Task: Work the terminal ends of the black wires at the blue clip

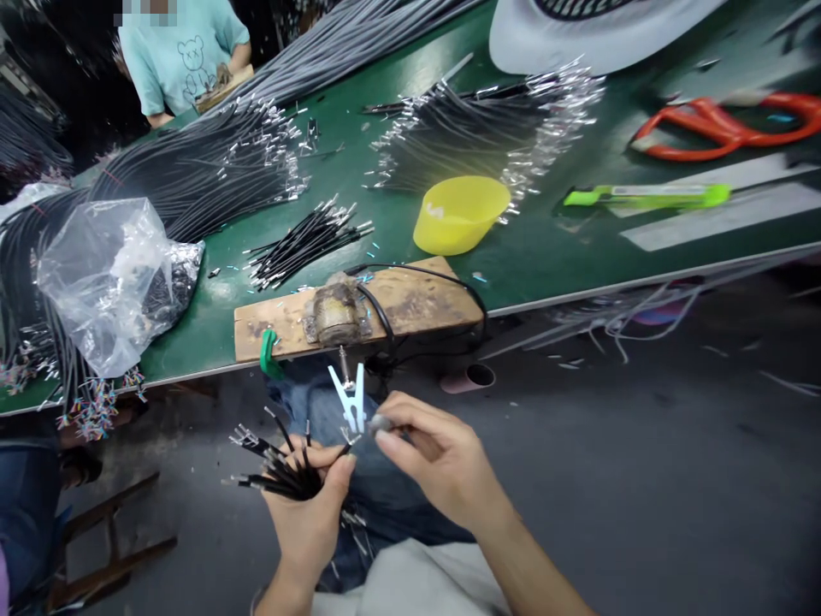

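My left hand [308, 522] is closed round a bundle of short black cables [288, 472] with bare silvery ends. Between its thumb and forefinger one cable end points up, its bare strands [350, 438] just below a light blue plastic clip [350, 400]. That clip sits on the shaft of a small motor [338, 315], fixed to a wooden board [429, 299] at the table edge. Right of the clip, my right hand [449, 458] pinches a small grey piece [380, 423]; its exact kind is unclear, and its fingertips are close to the clip.
On the green table [391, 231] lie a pile of short black cables [308, 244], a yellow cup-like ring [458, 218], more cables [462, 128], a green cutter [647, 197], orange-handled scissors [711, 128] and a plastic bag [115, 282]. A person [186, 60] sits across the table.
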A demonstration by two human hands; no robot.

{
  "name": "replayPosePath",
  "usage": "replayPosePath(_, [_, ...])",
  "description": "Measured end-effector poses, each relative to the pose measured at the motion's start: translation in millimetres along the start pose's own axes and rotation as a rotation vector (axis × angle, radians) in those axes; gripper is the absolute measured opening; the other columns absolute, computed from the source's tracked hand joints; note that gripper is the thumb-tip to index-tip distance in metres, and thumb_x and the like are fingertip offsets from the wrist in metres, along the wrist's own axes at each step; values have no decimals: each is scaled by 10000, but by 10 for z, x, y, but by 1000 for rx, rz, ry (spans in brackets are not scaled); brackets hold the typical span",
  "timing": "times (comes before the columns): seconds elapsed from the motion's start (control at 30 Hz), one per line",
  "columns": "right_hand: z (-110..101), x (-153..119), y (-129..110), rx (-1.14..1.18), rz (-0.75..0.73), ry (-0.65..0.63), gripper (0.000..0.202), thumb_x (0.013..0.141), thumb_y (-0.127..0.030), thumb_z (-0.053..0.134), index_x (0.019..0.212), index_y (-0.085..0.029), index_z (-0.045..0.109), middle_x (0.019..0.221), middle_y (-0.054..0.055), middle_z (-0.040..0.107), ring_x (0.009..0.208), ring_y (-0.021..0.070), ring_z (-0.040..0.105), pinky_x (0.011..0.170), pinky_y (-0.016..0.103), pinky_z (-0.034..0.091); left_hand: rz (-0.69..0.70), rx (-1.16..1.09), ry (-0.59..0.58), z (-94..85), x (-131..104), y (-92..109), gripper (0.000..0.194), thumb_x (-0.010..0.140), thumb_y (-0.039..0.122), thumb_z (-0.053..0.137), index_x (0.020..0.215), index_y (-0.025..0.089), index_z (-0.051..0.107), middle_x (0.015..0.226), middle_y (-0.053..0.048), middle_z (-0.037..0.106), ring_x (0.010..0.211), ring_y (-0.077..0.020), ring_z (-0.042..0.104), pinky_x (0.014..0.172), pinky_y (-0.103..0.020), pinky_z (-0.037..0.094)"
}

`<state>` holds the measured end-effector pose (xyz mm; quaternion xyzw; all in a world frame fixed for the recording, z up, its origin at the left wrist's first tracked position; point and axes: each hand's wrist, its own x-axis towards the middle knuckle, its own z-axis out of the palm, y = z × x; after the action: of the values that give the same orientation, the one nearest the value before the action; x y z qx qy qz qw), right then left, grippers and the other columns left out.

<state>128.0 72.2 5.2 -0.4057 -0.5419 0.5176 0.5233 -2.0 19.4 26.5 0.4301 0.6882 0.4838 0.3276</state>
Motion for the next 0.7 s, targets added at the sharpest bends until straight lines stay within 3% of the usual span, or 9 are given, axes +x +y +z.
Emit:
replayPosePath(0.2, [105,-55,-60,-146,-294,88,140,748,-91,575,653,-190,596,599,21,574,571,153,506,533,291,434,-20,-105,51,88,-53,-124,118,663,300,707,582,214,701,559,-29,575,551,-178,551,572,-319,473])
replayPosePath(0.3, [128,-60,-42,-197,-355,120,146,727,-70,588,650,-194,588,589,16,564,557,153,499,526,300,436,-95,-162,-18,95,-29,-302,226,650,384,710,521,203,669,484,-23,545,447,-148,499,465,-296,443])
replayPosePath(0.4, [111,-64,-15,-212,-376,88,143,707,-62,602,649,-192,592,583,14,564,550,152,507,519,297,438,-305,-236,-197,61,57,-480,334,592,465,737,434,192,627,344,18,419,274,-83,340,282,-244,300])
replayPosePath(0.5, [78,-62,0,-165,-325,116,150,720,-65,585,642,-192,603,581,16,571,553,152,508,520,290,432,-452,-273,-316,21,146,-573,345,528,464,784,415,184,617,302,23,413,227,-69,313,230,-228,260])
replayPosePath(0.6, [62,-55,5,-132,-293,111,111,729,-91,594,699,-190,636,622,25,602,584,159,524,543,295,436,-485,-309,-321,12,180,-602,350,495,465,804,423,180,614,309,18,449,217,-66,330,211,-215,260])
replayPosePath(0.7, [66,-56,26,-123,-328,27,94,722,-94,606,705,-180,639,627,27,612,587,158,533,555,297,441,-417,-357,-281,24,176,-647,392,473,509,800,410,179,599,259,49,377,191,-57,297,190,-201,233])
